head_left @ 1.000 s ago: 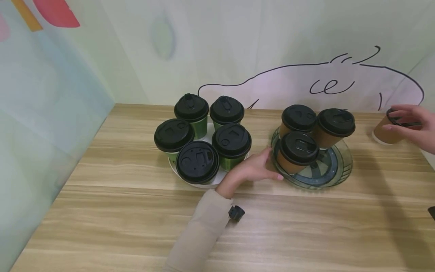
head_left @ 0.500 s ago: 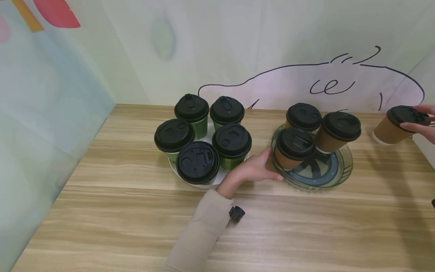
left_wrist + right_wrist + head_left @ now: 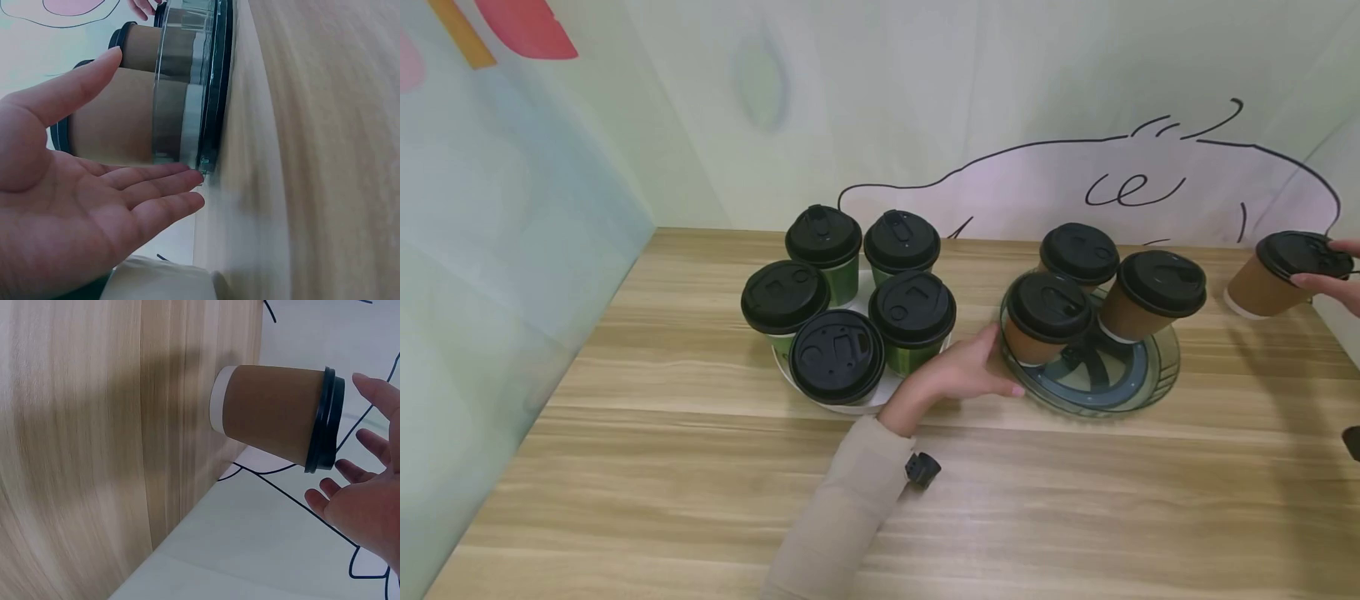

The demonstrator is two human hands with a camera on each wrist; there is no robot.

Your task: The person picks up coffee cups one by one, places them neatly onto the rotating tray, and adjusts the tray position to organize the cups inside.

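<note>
My left hand has its fingers extended against the left side of a clear round dish with a blue ring in its base. In the left wrist view the fingertips of that hand meet the dish's lower edge. Three brown paper cups with black lids stand in the dish: a front cup, a right cup and a back cup. At the far right my right hand is by the lid of a separate brown cup; in the right wrist view its loosely spread fingers are just off the lid.
Left of the dish, a white round plate carries several green cups with black lids, such as the front-right one. The wooden table meets a wall with line drawings behind the cups.
The three brown cups in the dish have shifted round clockwise as seen from above. My right hand has drawn back to the right from the separate cup. My left hand stays in place.
</note>
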